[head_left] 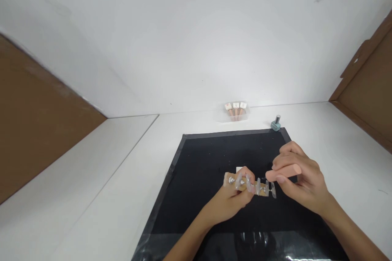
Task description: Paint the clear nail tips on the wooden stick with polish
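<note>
My left hand (234,200) is closed around a narrow tan strip (227,179) that carries a row of clear nail tips (257,186) on small silvery stands. The tips stick up along the strip, and the last ones reach past my fingers to the right. My right hand (303,175) pinches a peach-coloured cylinder (284,172) between thumb and fingers. It is tilted, with its left end close to the nail tips at the right; whether it touches them I cannot tell. A small white piece (239,169) shows just behind my left hand, mostly hidden.
Beneath both hands lies a black mat (211,151) with a taped border, on a white tabletop (128,179). A clear tray (234,117) with several white-topped, peach-coloured pieces stands near the back wall. A grey-green object with a silvery post (276,124) sits by the mat's far right corner. Brown panels flank the table.
</note>
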Demonstrator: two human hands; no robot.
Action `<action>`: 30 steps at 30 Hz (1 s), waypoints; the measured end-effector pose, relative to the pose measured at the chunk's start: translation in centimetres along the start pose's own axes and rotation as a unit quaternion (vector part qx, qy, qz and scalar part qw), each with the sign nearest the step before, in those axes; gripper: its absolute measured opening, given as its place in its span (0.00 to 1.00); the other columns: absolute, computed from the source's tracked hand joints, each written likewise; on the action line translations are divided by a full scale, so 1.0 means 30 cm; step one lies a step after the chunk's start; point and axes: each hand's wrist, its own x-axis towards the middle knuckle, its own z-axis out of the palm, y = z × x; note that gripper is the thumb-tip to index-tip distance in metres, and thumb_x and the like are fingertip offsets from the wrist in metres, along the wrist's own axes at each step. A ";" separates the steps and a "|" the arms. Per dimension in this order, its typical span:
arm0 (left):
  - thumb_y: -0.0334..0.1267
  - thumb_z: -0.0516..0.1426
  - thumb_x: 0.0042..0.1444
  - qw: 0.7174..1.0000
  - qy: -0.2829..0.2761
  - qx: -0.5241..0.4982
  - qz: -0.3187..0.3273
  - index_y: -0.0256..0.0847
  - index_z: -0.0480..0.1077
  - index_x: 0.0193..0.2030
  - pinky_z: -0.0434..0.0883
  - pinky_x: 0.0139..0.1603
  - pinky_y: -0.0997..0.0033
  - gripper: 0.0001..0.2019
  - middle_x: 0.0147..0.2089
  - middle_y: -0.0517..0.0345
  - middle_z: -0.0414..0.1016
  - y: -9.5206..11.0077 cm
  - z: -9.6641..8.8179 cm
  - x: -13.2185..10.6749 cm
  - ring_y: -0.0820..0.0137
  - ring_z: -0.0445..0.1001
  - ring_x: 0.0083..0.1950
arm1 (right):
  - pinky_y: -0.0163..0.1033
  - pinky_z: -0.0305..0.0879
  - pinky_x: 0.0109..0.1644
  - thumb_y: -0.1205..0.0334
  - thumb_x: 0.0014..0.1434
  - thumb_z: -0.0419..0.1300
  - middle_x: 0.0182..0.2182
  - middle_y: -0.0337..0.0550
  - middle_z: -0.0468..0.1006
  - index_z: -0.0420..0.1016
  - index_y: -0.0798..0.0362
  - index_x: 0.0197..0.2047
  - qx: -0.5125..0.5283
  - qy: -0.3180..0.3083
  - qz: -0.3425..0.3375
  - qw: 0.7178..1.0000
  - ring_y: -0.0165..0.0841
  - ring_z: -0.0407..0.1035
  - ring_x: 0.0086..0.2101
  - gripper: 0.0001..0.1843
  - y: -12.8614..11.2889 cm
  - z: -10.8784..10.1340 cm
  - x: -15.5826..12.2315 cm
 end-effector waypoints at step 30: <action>0.54 0.54 0.57 1.000 0.000 -0.005 0.006 0.41 0.58 0.32 0.52 0.22 0.78 0.18 0.22 0.71 0.52 -0.011 -0.001 -0.001 0.79 0.50 0.21 | 0.37 0.63 0.29 0.68 0.60 0.59 0.23 0.36 0.74 0.70 0.49 0.30 0.059 -0.014 0.013 0.998 0.32 0.62 0.28 0.07 0.006 0.002 -0.007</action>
